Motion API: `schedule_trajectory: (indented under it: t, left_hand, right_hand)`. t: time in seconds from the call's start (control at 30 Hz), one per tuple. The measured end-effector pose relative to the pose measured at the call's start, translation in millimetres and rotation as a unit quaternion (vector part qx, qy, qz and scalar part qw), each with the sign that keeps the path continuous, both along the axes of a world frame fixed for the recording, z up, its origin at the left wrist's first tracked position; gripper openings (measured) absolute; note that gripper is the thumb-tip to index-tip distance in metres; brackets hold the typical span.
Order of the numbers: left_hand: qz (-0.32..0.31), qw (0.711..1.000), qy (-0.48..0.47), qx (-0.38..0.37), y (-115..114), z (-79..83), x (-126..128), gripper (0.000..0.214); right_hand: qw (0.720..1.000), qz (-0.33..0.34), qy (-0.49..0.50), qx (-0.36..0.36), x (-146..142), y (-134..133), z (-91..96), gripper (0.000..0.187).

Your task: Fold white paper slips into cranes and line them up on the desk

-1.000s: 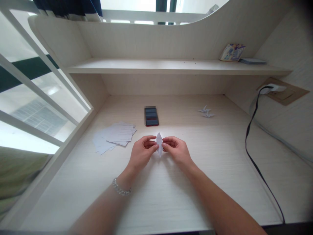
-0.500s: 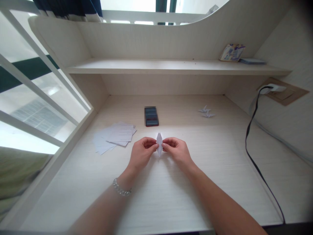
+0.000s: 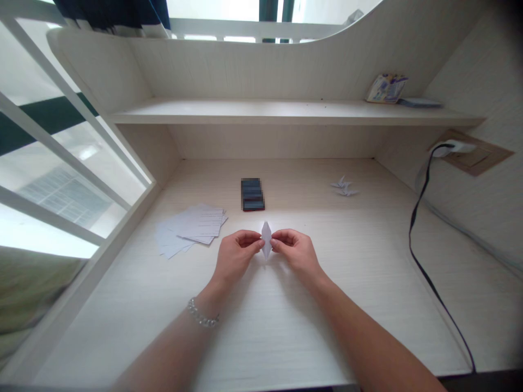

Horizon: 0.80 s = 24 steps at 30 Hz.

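Between my two hands is a small piece of folded white paper (image 3: pixel 266 237), a narrow diamond with pointed top and bottom. My left hand (image 3: pixel 238 250) pinches its left edge between thumb and fingers. On the opposite edge my right hand (image 3: pixel 295 250) holds it in the same kind of pinch. The paper stands roughly upright just above the light wooden desk (image 3: pixel 269 326). Loose sheets of white paper (image 3: pixel 196 226) lie overlapping to the left of my left hand. Two folded paper cranes (image 3: pixel 344 187) rest at the back right.
A dark, pixelated phone-like rectangle (image 3: pixel 252 194) lies behind my hands. Down the right side runs a black cable (image 3: pixel 413 218) from a plug in the wall socket (image 3: pixel 474 155). Above the desk's back is a shelf (image 3: pixel 253 109) with a small colourful box (image 3: pixel 386 88).
Almost nothing differs. Both hands keep their pinch on the folded paper in the same place, and the view has shifted very slightly.
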<state>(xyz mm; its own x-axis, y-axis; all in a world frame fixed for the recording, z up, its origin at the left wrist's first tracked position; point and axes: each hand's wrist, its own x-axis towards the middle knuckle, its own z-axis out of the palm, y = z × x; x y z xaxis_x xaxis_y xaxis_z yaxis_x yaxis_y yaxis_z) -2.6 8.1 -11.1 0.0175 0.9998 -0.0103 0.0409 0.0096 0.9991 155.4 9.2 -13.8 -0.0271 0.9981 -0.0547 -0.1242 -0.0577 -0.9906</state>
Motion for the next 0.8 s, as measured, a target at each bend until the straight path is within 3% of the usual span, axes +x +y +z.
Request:
schedule_trajectory:
  t: [0.57,0.8]
  left_hand:
    - [-0.009,0.998,-0.034,-0.053,0.4,2.8,-0.7,0.028]
    - [-0.010,0.995,-0.067,-0.076,0.7,1.9,0.1,0.029]
  right_hand:
    - [1.000,0.001,0.007,-0.011,-0.7,-0.6,1.5,0.024]
    - [0.997,0.007,0.053,-0.063,-0.7,-1.2,1.8,0.024]
